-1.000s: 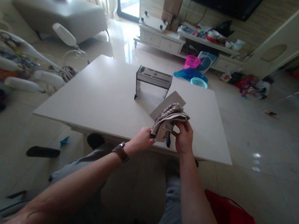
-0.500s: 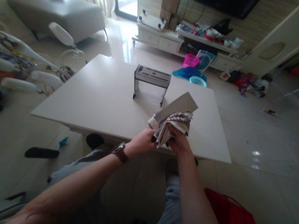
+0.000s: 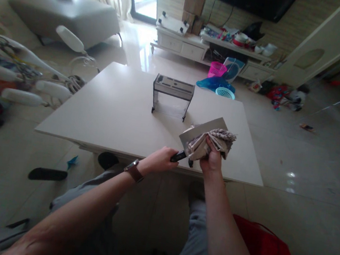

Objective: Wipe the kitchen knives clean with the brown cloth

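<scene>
My left hand [image 3: 162, 159] is closed round the black handle of a cleaver [image 3: 204, 130], whose broad grey blade points away to the right. In my right hand [image 3: 212, 157] is a folded, shaggy beige and brown cloth [image 3: 199, 146], pressed against the near face of the blade and covering its lower part. A small dark object [image 3: 190, 162] shows below the cloth at the table edge; its kind is unclear. Beyond my hands a knife block [image 3: 174, 87] with a slotted grey top and clear sides stands upright on the white table [image 3: 113, 108].
A pink basket [image 3: 216, 69], a blue bag [image 3: 214, 83] and a light blue basket [image 3: 224, 93] are behind the table. A red bag [image 3: 266, 251] lies on the floor at right. White lamp-like arms [image 3: 71, 39] stand at left, close to the table.
The cloth and my right hand have slid right along the blade, away from the handle. The cleaver has tilted lower and shifted right, and its black handle now shows.
</scene>
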`<action>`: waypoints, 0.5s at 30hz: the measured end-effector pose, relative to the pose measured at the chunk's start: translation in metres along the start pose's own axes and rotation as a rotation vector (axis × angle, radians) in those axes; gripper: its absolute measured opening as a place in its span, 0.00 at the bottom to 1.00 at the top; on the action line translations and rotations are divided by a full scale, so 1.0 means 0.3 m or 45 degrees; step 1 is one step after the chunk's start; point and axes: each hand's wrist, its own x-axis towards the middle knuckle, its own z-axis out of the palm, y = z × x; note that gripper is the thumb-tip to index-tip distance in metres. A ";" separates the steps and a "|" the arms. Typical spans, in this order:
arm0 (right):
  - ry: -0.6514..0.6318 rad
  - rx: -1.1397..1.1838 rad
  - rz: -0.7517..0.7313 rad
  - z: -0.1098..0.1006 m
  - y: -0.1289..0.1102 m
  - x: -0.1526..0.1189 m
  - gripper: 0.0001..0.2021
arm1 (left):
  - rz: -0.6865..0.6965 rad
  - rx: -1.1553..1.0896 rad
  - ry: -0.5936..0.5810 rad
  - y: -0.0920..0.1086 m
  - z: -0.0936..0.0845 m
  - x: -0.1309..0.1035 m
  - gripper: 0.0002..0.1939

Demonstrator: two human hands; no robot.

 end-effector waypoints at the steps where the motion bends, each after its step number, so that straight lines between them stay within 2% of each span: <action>1: 0.034 0.011 -0.022 -0.008 -0.011 0.009 0.19 | 0.005 -0.014 -0.014 -0.001 -0.004 -0.002 0.06; 6: 0.061 -0.001 -0.084 -0.012 -0.026 0.015 0.18 | 0.022 -0.050 -0.016 0.005 -0.001 -0.009 0.08; 15: 0.015 0.010 0.027 0.050 0.041 -0.031 0.21 | 0.011 -0.022 0.051 0.009 0.033 0.020 0.04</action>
